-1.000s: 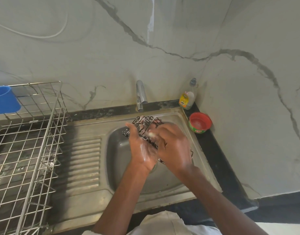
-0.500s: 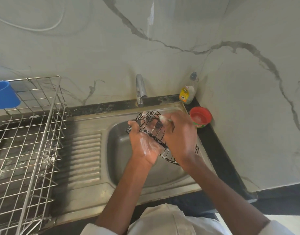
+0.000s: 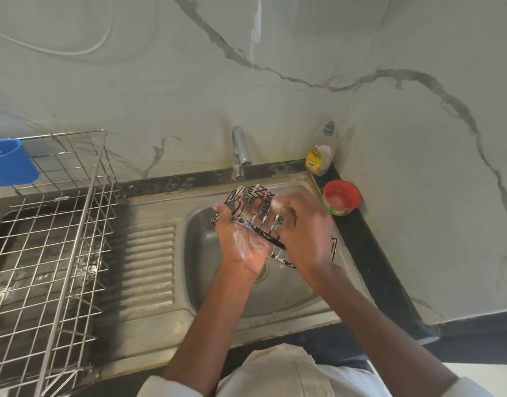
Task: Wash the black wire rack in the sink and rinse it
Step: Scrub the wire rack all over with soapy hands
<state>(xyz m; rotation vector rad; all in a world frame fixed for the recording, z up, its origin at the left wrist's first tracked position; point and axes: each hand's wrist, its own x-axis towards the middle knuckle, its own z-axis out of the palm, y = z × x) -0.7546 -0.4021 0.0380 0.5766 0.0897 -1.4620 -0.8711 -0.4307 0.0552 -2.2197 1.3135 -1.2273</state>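
Note:
The black wire rack is held tilted over the steel sink, streaked with white suds. My left hand, soapy on its back, grips the rack's near left edge. My right hand lies over the rack's right side with curled fingers that pinch something small and white against the wires; I cannot make out what it is. Both hands hide the rack's middle. The tap stands just behind the rack, and no water stream shows.
A steel wire dish drainer with a blue cup stands on the left of the ribbed draining board. A dish soap bottle and a red tub of paste stand at the sink's back right corner, close to my right hand.
The rack has been raised and tilted so more of its far end shows toward the tap. My right hand slid from the rack's middle to its right side. My left hand kept its grip.

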